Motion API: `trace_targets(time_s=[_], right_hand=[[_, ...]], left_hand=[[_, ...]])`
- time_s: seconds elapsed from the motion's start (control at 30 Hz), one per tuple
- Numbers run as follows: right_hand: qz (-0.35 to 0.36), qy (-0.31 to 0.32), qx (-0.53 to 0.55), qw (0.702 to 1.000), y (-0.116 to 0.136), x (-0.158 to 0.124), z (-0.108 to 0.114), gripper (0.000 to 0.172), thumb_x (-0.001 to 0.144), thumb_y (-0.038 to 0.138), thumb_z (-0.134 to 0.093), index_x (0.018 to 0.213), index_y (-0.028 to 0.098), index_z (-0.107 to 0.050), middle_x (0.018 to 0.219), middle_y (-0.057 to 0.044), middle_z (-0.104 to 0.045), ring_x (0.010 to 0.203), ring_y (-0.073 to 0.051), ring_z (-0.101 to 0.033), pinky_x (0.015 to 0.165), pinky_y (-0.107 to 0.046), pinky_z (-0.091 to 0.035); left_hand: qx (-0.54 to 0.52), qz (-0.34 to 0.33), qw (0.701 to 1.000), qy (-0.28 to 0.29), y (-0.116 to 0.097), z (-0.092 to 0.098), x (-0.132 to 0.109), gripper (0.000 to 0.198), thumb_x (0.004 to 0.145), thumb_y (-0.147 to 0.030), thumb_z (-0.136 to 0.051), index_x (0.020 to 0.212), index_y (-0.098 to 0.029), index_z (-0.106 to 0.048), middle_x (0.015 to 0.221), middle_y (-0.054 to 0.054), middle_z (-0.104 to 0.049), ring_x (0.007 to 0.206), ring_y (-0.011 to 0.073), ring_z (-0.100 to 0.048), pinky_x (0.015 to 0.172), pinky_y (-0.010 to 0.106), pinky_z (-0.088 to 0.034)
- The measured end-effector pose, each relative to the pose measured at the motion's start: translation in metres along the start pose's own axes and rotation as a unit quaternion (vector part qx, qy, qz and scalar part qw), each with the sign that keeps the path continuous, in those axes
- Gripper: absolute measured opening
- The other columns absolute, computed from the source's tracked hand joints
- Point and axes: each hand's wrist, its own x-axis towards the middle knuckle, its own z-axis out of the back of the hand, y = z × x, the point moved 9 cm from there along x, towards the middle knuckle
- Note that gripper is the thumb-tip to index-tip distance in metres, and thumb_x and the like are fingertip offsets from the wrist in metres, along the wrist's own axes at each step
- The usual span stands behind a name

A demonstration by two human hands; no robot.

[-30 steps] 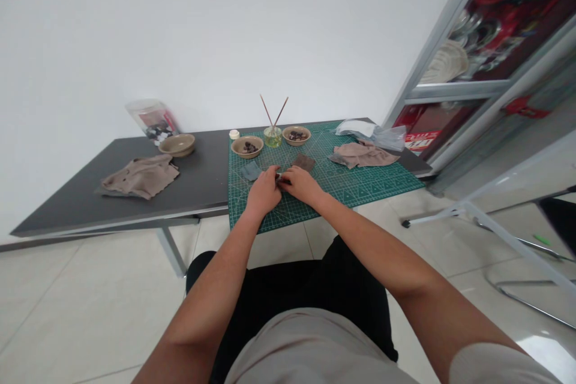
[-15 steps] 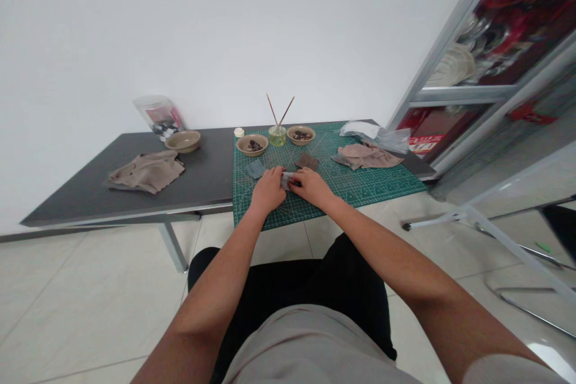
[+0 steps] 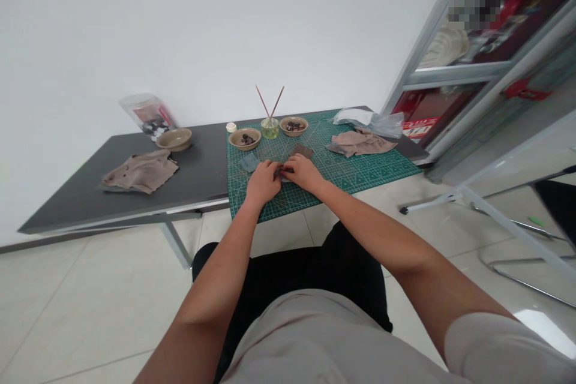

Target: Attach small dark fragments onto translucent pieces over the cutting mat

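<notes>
Over the green cutting mat, my left hand and my right hand meet with fingers closed on a small grey cloth, which they mostly cover. A blue-grey cloth piece lies behind my left hand, and a brown one lies behind my right. Farther back, two tan bowls, the left and the right, hold small dark pieces. Between them a glass jar of yellowish liquid has two thin sticks standing in it.
A beige cloth, a tan bowl and a clear container occupy the left of the dark table. On the right lie a pinkish cloth and a plastic bag. A small white lid sits at the mat's back-left corner.
The view has shifted slightly. My fingers have drawn closer together, and less of the grey cloth shows between them.
</notes>
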Motion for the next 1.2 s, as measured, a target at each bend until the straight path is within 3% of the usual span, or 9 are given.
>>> trace_targets(time_s=[0.17, 0.33, 0.43, 0.57, 0.83, 1.03, 1.2], right_hand=[[-0.029, -0.050, 0.020, 0.998, -0.013, -0.008, 0.006, 0.023, 0.087, 0.030, -0.062, 0.105, 0.020, -0.072, 0.121, -0.009, -0.065, 0.113, -0.023, -0.055, 0.102, -0.041, -0.035], [-0.109, -0.051, 0.011, 0.993, -0.027, -0.014, 0.007, 0.055, 0.079, 0.045, -0.068, 0.123, 0.013, -0.060, 0.126, -0.013, -0.062, 0.118, -0.029, -0.052, 0.101, -0.043, -0.038], [-0.130, -0.037, -0.016, 0.991, -0.030, -0.012, 0.004, 0.060, 0.081, 0.050, -0.064, 0.128, 0.013, -0.057, 0.128, -0.015, -0.060, 0.121, -0.032, -0.049, 0.102, -0.047, -0.036], [-0.117, -0.020, -0.029, 0.992, -0.029, -0.010, 0.000, 0.057, 0.085, 0.052, -0.058, 0.127, 0.013, -0.057, 0.126, -0.015, -0.060, 0.121, -0.031, -0.048, 0.102, -0.046, -0.035], [-0.091, -0.016, -0.026, 0.995, -0.023, -0.011, 0.002, 0.047, 0.086, 0.048, -0.060, 0.119, 0.014, -0.063, 0.120, -0.012, -0.061, 0.116, -0.027, -0.049, 0.103, -0.040, -0.035], [-0.131, 0.007, -0.017, 0.991, -0.026, -0.004, 0.000, 0.046, 0.082, 0.043, -0.067, 0.122, 0.020, -0.063, 0.121, -0.012, -0.060, 0.117, -0.029, -0.049, 0.099, -0.044, -0.038], [-0.131, 0.037, 0.044, 0.990, -0.025, 0.020, 0.006, 0.031, 0.078, 0.023, -0.069, 0.108, 0.016, -0.068, 0.107, -0.009, -0.067, 0.101, -0.022, -0.059, 0.091, -0.036, -0.044]], left_hand=[[-0.036, -0.009, 0.999, -0.018, 0.004, 0.001, 0.003, 0.022, 0.087, -0.019, -0.051, 0.105, -0.021, -0.064, 0.106, 0.009, -0.065, 0.103, 0.0269, -0.055, 0.093, 0.042, -0.045], [-0.038, -0.014, 0.999, -0.013, 0.005, -0.001, 0.006, 0.015, 0.086, -0.018, -0.053, 0.096, -0.021, -0.064, 0.103, 0.009, -0.067, 0.100, 0.0271, -0.056, 0.092, 0.043, -0.044], [-0.057, 0.013, 0.998, -0.037, 0.011, 0.004, 0.005, 0.013, 0.085, -0.018, -0.054, 0.093, -0.021, -0.063, 0.099, 0.008, -0.067, 0.100, 0.0259, -0.057, 0.090, 0.040, -0.045], [-0.084, 0.052, 0.992, -0.072, 0.019, 0.010, 0.002, 0.013, 0.086, -0.020, -0.054, 0.093, -0.021, -0.063, 0.099, 0.007, -0.068, 0.098, 0.0237, -0.059, 0.088, 0.038, -0.045], [-0.084, 0.049, 0.992, -0.083, 0.018, 0.011, 0.001, 0.014, 0.084, -0.021, -0.054, 0.094, -0.020, -0.064, 0.099, 0.007, -0.069, 0.097, 0.0236, -0.060, 0.088, 0.037, -0.046], [-0.121, 0.072, 0.986, -0.088, 0.023, 0.013, 0.000, 0.016, 0.083, -0.022, -0.055, 0.097, -0.021, -0.063, 0.098, 0.006, -0.068, 0.093, 0.0212, -0.061, 0.087, 0.036, -0.047], [-0.175, 0.112, 0.964, -0.168, 0.037, 0.027, -0.006, 0.019, 0.080, -0.023, -0.058, 0.098, -0.019, -0.064, 0.094, 0.005, -0.066, 0.080, 0.0175, -0.059, 0.080, 0.033, -0.048]])
